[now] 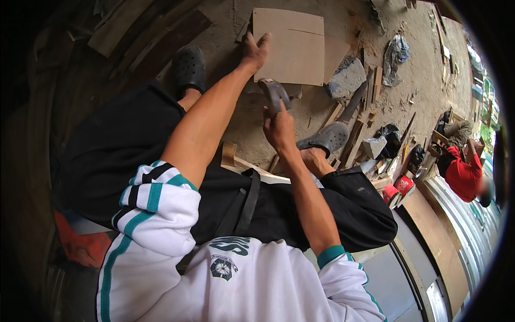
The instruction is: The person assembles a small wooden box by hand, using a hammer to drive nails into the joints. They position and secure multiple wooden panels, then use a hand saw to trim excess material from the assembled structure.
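One grip (256, 52), the left, had its thumb spread widely and touched the left edge of a brown board (292, 51) over the floor (424, 102); whether it pinched, I could not tell. The right grip (280, 127) was closed around a dark hammer (274, 94), near the board.

Bright daylight (489, 110) shows at far right, beyond a dusty floor (426, 59) and corrugated metal sheets (462, 228).

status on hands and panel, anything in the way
Left hand at brown panel, left edge. Right hand gripping hammer. Grey lump right of panel, not on it.
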`<state>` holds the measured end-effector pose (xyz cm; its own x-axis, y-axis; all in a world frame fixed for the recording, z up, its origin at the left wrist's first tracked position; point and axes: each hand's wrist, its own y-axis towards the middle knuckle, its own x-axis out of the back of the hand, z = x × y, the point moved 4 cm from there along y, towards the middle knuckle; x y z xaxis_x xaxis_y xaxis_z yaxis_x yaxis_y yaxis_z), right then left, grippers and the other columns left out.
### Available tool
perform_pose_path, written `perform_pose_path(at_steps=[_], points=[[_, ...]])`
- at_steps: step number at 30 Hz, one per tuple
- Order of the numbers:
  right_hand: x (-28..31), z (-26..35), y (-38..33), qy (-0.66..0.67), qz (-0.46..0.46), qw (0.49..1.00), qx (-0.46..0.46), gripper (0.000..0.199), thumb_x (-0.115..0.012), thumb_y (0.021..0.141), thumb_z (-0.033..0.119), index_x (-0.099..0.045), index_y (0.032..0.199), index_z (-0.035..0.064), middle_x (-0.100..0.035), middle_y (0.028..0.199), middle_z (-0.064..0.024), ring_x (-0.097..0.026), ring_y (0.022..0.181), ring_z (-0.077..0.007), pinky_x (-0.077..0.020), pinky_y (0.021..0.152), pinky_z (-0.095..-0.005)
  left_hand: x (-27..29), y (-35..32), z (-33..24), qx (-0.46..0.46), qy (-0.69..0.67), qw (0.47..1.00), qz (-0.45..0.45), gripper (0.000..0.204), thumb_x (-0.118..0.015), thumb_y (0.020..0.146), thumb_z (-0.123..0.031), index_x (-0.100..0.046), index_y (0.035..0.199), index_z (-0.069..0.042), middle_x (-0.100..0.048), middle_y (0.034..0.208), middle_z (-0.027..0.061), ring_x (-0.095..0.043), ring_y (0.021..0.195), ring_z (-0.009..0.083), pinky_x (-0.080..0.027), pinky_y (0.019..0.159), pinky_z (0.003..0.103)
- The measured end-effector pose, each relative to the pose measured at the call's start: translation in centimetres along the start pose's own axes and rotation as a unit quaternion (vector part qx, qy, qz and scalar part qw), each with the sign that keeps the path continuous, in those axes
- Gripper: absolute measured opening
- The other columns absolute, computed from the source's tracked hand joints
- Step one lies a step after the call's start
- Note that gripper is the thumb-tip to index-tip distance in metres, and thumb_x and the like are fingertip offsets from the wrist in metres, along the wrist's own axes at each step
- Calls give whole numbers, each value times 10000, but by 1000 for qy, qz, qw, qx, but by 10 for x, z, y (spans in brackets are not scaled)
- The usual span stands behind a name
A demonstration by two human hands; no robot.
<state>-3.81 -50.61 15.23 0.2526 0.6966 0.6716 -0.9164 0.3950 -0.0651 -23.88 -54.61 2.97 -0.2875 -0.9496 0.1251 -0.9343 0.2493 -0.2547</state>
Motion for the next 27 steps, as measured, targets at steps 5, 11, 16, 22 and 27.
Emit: perform_pose_path(at_steps=[5, 11, 16, 22, 27], points=[[11, 9, 9, -31, 37, 999, -18, 271, -594, 897, 144, -492, 1108, 8, -613, 739, -283, -617, 687, -461, -481, 547, -471, 0, 1, 7, -1, 8, 999, -34, 840, -619, 874, -491, -354, 1303, 181, -534, 1245, 331, -544, 1178, 379, -442, 968, 392], [-3, -3, -5, -13, 8, 998, 58, 330, -593, 873, 121, -475, 1153, -5, -617, 725, -272, -620, 688, -467, -484, 563, -489, 2, 1, 5, -2, -17, 1000, -23, 874, -629, 867, -490, -327, 1336, 183, -531, 1272, 319, -544, 1192, 353, -441, 976, 379], [-6, -11, 5, -35, 80, 990, -114, 305, -613, 858, 110, -497, 1124, 15, -619, 730, -272, -622, 734, -471, -487, 615, -512, -1, -4, 8, 25, -41, 999, -21, 861, -641, 863, -479, -341, 1324, 183, -559, 1240, 302, -569, 1157, 336, -451, 962, 373], [33, -12, 13, -45, 82, 995, -30, 285, -675, 823, 139, -534, 1055, 54, -638, 784, -232, -622, 743, -449, -493, 625, -483, 5, -4, -9, 19, -28, 999, -11, 838, -659, 857, -459, -363, 1314, 178, -575, 1226, 296, -580, 1150, 326, -462, 945, 368], [51, -31, 21, -104, 213, 949, 207, 311, -669, 759, 84, -529, 1036, 111, -623, 857, -113, -651, 764, -337, -519, 597, -419, 2, -4, -8, 4, -6, 1000, -28, 757, -665, 852, -471, -445, 1218, 155, -603, 1158, 303, -615, 1075, 348, -480, 905, 393]])
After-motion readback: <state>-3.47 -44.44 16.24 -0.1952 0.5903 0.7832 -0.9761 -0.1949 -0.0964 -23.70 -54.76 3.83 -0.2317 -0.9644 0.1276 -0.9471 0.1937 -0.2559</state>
